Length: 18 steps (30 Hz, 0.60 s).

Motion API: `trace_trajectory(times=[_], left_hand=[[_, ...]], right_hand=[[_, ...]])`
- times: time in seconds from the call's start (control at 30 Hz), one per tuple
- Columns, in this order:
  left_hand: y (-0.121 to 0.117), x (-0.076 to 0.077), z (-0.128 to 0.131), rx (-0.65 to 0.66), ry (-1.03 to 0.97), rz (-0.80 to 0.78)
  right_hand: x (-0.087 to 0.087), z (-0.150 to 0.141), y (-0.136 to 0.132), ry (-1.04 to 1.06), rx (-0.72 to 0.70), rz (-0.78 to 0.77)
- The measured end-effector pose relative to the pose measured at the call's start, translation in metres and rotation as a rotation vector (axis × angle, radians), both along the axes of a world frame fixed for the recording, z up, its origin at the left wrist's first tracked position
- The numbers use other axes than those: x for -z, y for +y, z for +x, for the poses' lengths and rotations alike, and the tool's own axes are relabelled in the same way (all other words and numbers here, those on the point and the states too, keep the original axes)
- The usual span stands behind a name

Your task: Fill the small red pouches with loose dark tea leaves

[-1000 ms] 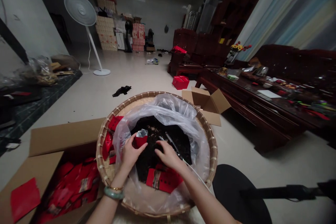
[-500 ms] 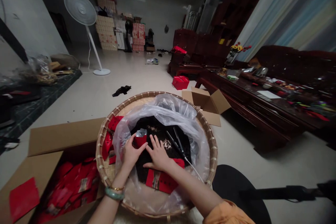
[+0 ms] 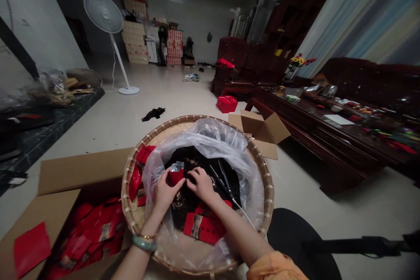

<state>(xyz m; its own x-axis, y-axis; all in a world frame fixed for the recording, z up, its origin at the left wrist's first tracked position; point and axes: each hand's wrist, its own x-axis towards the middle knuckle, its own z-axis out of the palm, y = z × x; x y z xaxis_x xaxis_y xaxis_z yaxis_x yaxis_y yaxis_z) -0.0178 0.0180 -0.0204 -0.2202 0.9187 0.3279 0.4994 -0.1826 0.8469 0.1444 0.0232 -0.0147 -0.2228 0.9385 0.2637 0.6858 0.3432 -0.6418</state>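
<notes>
My left hand (image 3: 166,190) grips a small red foil pouch (image 3: 177,176), its silver-lined mouth open and facing up. Just to its right, my right hand (image 3: 201,183) has its fingers curled down at the dark loose material (image 3: 187,205) that fills a clear plastic bag (image 3: 210,146). What those fingers hold is hidden. The bag lines a round woven bamboo basket (image 3: 267,201). Two thin dark-handled tools (image 3: 225,179) lie on the material, right of my hand. Flat red packets (image 3: 203,228) rest in the bag below my right wrist.
At the left stands an open cardboard box (image 3: 85,170) full of red packets (image 3: 95,232). More red packets (image 3: 135,181) lie inside the basket's left side. Another open carton (image 3: 259,129) is beyond it. A black round stool (image 3: 302,245) stands right, near a wooden table (image 3: 295,113).
My right hand's spread fingers have curled inward at the dark material beside the pouch. My left hand still holds the pouch in about the same place. The view has shifted slightly.
</notes>
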Motion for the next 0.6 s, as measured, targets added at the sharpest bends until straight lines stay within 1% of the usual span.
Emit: trace_trajectory(times=[0.07, 0.1, 0.17, 0.2, 0.27, 0.33, 0.43, 0.5, 0.6], left_hand=[[0.0, 0.0, 0.001, 0.008, 0.0, -0.001], [0.0, 0.0, 0.002, 0.011, 0.002, 0.001], [-0.001, 0.0, 0.003, 0.014, 0.016, 0.001], [-0.001, 0.001, 0.003, 0.015, 0.025, 0.0], [-0.002, 0.001, 0.004, 0.016, 0.038, -0.002], [-0.002, 0.002, 0.004, 0.011, 0.046, -0.01], [-0.002, 0.002, 0.004, 0.02, 0.053, -0.007], [-0.003, 0.002, 0.004, 0.037, 0.047, 0.003], [-0.004, 0.002, 0.005, 0.052, 0.044, 0.001]], right_hand=[[-0.003, 0.002, 0.005, 0.339, 0.153, -0.066], [-0.003, 0.002, 0.007, 0.531, 0.228, -0.126], [-0.004, 0.003, 0.01, 0.958, 0.348, -0.324], [-0.004, 0.003, 0.01, 1.139, 0.386, -0.436], [-0.005, 0.006, 0.008, 1.407, 0.395, -0.653], [-0.008, 0.009, 0.006, 1.583, 0.337, -0.819], [-0.016, 0.013, 0.002, 1.811, 0.248, -0.962], [-0.021, 0.014, 0.0, 1.871, 0.239, -0.984], [-0.025, 0.013, -0.001, 1.891, 0.205, -0.987]])
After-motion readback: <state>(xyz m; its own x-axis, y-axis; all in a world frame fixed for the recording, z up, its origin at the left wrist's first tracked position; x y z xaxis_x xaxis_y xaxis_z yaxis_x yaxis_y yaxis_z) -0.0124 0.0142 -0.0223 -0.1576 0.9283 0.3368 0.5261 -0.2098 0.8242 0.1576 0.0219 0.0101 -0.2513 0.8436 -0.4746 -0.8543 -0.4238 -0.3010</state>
